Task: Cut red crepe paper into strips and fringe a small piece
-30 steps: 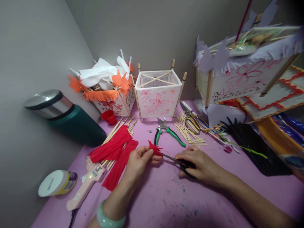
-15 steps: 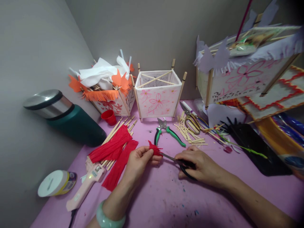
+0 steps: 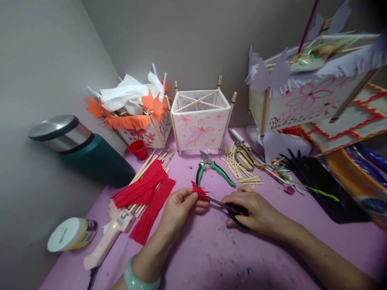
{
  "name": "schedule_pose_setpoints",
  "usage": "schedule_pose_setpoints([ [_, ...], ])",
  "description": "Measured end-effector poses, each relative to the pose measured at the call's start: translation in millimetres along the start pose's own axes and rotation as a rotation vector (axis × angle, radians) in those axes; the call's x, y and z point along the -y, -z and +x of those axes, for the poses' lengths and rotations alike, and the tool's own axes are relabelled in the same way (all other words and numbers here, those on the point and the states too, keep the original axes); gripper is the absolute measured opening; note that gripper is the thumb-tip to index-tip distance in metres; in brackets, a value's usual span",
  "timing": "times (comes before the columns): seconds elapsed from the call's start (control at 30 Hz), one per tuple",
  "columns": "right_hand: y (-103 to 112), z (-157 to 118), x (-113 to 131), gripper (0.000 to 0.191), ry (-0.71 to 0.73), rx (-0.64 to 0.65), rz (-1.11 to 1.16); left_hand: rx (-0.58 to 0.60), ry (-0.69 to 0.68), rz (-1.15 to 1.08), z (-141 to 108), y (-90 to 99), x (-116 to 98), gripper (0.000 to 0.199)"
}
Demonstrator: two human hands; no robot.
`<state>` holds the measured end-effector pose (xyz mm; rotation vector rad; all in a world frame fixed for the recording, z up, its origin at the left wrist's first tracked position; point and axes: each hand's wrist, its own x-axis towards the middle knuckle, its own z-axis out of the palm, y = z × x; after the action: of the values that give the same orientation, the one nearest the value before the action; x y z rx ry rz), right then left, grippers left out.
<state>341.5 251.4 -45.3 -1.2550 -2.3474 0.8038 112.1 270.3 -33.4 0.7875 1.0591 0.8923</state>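
My left hand (image 3: 183, 204) pinches a small piece of red crepe paper (image 3: 200, 193), its edge cut into fringe. Black-handled scissors (image 3: 235, 209) are in my right hand (image 3: 256, 207), their blades reaching into the red paper. Part of the paper is hidden behind my left fingers. Longer red crepe strips (image 3: 152, 211) lie left of my left hand, some across wooden sticks (image 3: 145, 169). Just beyond my hands, green-handled pruning shears (image 3: 223, 173) rest on the table with handles spread.
At the back stand a white flower-painted lantern frame (image 3: 201, 129), an orange-fringed one (image 3: 130, 121) and a purple-fringed one (image 3: 308, 96). Leftward are a green thermos (image 3: 96, 159), a glue gun (image 3: 107, 241) and a white-lidded tub (image 3: 68, 234). Cut sticks (image 3: 242, 169) and gold-handled scissors (image 3: 244, 157) lie right of the shears.
My left hand and the red paper have shifted slightly right, toward my right hand. The scissor blades now sit further into the paper.
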Motion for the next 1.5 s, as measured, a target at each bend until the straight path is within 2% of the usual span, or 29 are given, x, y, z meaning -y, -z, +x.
schedule_pose_setpoints([
  [0.33,-1.0,0.3,-0.9,0.021,-0.009,-0.007,0.005,-0.008,0.008,-0.031,-0.6,0.5,-2.9,0.037],
  [0.73,-1.5,-0.7,-0.7,0.030,0.008,-0.020,-0.007,-0.006,0.020,-0.013,0.3,-1.8,-0.5,0.042],
  [1.5,-5.4,0.5,-6.1,0.023,0.000,-0.030,0.001,0.006,0.003,-0.017,0.5,0.3,0.5,0.040],
])
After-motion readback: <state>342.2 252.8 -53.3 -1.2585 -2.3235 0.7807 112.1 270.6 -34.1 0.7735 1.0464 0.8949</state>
